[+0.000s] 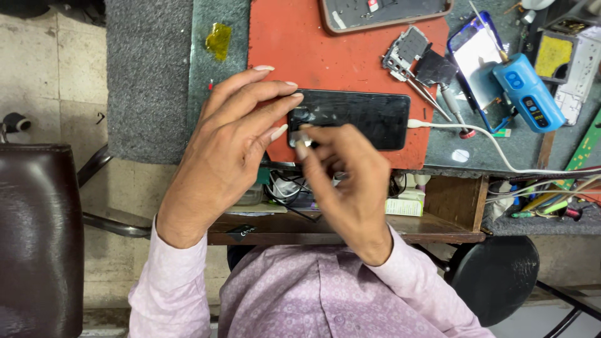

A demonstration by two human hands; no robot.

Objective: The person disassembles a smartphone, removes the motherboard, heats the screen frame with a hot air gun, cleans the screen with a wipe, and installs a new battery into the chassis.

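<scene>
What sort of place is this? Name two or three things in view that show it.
Probably a phone repair bench. Both hands work at the end of a dark phone on a red mat, with loose phone parts, an opened phone and a blue tool nearby.

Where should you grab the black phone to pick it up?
Probably by the long edges of the black phone, near its middle, coming from above. It lies flat on the red mat, a white cable is plugged into its right end, and both hands crowd the left.
</scene>
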